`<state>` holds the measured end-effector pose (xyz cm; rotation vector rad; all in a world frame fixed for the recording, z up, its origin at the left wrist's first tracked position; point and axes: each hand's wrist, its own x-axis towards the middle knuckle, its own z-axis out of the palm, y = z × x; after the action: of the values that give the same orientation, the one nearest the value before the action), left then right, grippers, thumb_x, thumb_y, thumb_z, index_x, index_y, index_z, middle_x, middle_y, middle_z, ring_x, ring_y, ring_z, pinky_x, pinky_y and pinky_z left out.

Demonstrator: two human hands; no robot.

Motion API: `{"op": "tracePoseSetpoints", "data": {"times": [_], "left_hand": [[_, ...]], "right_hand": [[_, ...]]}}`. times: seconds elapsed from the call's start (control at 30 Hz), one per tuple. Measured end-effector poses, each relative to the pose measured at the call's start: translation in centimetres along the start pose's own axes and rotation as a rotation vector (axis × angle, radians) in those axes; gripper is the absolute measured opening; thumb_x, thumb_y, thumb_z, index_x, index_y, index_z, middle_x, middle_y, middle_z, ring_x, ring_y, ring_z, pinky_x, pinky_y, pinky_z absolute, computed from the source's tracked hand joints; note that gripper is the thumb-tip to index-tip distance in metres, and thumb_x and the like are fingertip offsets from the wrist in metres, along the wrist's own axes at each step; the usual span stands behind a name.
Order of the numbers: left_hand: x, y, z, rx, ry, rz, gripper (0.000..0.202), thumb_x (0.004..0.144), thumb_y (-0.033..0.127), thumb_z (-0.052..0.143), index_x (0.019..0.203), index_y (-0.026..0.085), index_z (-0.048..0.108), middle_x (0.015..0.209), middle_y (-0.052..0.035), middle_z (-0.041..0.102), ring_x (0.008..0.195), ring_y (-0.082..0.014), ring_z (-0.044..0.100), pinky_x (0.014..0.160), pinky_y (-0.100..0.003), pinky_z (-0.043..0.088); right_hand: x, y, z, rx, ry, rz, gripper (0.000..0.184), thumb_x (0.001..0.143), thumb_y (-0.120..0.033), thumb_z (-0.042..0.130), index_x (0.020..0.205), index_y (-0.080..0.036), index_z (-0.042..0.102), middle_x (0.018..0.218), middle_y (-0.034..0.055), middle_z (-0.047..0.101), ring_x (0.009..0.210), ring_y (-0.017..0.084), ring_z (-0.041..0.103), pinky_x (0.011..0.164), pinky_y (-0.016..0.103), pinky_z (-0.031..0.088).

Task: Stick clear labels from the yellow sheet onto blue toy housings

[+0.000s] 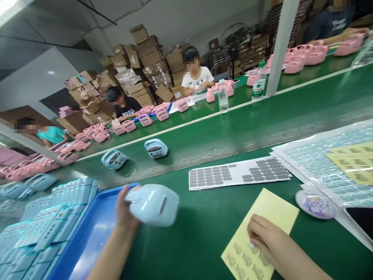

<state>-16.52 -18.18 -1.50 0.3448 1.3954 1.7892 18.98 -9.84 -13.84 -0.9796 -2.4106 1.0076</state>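
Smooth blue plastic shell (153,204), glossy yellow sticker sheet (262,233)

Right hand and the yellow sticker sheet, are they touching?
Touching. The head view shows the right hand with its fingertips pressed down on the yellow sticker sheet, no gap between them.

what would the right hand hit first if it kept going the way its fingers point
The right hand points left and slightly down along the yellow sticker sheet it touches. Past the sheet's edge only bare green table shows, so the way looks free.
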Motion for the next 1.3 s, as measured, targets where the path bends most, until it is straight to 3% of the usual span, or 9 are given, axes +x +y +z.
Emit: {"op": "tracePoseSetpoints", "data": {"times": [0.1,0.17,0.23,0.43,0.63,0.87,1.03,1.2,1.3], "left_hand": [[2.2,-6.4,6.5,-0.224,-0.352,-0.250,0.052,0.064,0.063,0.062,0.047,0.019,0.040,0.044,0.0013,0.045,0.046,-0.0133,0.049,0.050,-0.027,0.044],[2.6,-10.2,9.9,-0.354,-0.463,-0.331,0.062,0.070,0.065,0.057,0.045,0.018,0.025,0.041,0.0039,0.029,0.042,-0.0093,0.037,0.049,-0.025,0.040],[2.3,-12.4,11.7,-0.422,-0.486,-0.385,0.065,0.075,0.063,0.053,0.048,0.018,0.016,0.043,0.0049,0.020,0.042,-0.0084,0.029,0.048,-0.025,0.038],[2.0,-12.4,11.2,-0.430,-0.506,-0.432,0.060,0.081,0.053,0.053,0.051,0.019,0.014,0.048,0.0049,0.019,0.048,-0.0093,0.028,0.060,-0.029,0.045],[1.9,-12.6,11.2,-0.446,-0.534,-0.474,0.058,0.083,0.050,0.051,0.049,0.019,0.015,0.047,0.0050,0.018,0.047,-0.0092,0.026,0.062,-0.030,0.046],[2.0,-12.9,11.2,-0.431,-0.541,-0.475,0.055,0.084,0.049,0.051,0.049,0.020,0.019,0.048,0.0049,0.021,0.048,-0.0097,0.029,0.065,-0.032,0.047],[1.9,-12.9,11.4,-0.469,-0.528,-0.484,0.055,0.084,0.049,0.051,0.049,0.020,0.019,0.048,0.0053,0.020,0.048,-0.0095,0.028,0.063,-0.031,0.046],[1.8,-12.9,11.4,-0.508,-0.525,-0.531,0.055,0.084,0.048,0.051,0.049,0.020,0.019,0.049,0.0050,0.021,0.049,-0.0097,0.028,0.064,-0.031,0.046],[1.7,-12.7,11.6,-0.552,-0.493,-0.577,0.055,0.084,0.048,0.051,0.049,0.020,0.019,0.048,0.0051,0.020,0.049,-0.0098,0.027,0.062,-0.031,0.045]], "right_hand": [[-0.1,-1.0,-0.2,0.073,-0.008,0.047,0.022,0.081,-0.005,0.037,0.069,-0.021,0.045,0.077,0.0027,0.052,0.063,0.016,0.055,0.059,0.030,0.045],[-0.3,-2.0,-0.8,0.138,-0.013,0.081,0.021,0.080,-0.006,0.039,0.067,-0.022,0.044,0.076,0.0028,0.052,0.065,0.017,0.055,0.060,0.030,0.046],[-0.4,-3.0,-1.8,0.190,-0.021,0.133,0.020,0.081,-0.007,0.039,0.068,-0.022,0.043,0.076,0.0025,0.053,0.067,0.017,0.055,0.061,0.029,0.047],[-0.2,-3.8,-3.6,0.502,0.069,0.351,0.010,0.082,-0.018,0.044,0.074,-0.022,0.047,0.086,0.0041,0.055,0.077,0.018,0.058,0.067,0.030,0.051],[-0.4,-3.1,-1.8,0.417,0.113,0.261,0.016,0.078,-0.014,0.050,0.064,-0.021,0.048,0.097,0.0073,0.059,0.081,0.020,0.061,0.063,0.031,0.051],[-0.1,-3.6,-3.8,0.486,0.009,0.403,0.019,0.087,-0.018,0.041,0.068,-0.020,0.042,0.114,0.0068,0.056,0.093,0.019,0.060,0.070,0.031,0.051],[-0.1,-3.3,-2.4,0.294,0.053,0.300,0.020,0.084,-0.013,0.042,0.066,-0.022,0.045,0.110,0.0072,0.058,0.103,0.022,0.060,0.066,0.030,0.053],[-0.9,-2.4,-0.3,0.122,0.125,0.129,0.016,0.085,-0.014,0.044,0.076,-0.023,0.054,0.111,0.0109,0.062,0.104,0.026,0.060,0.086,0.043,0.053],[-1.2,-2.1,-1.2,0.210,0.077,0.118,0.016,0.083,-0.014,0.045,0.071,-0.022,0.052,0.108,0.0109,0.063,0.106,0.026,0.059,0.091,0.046,0.050]]}}
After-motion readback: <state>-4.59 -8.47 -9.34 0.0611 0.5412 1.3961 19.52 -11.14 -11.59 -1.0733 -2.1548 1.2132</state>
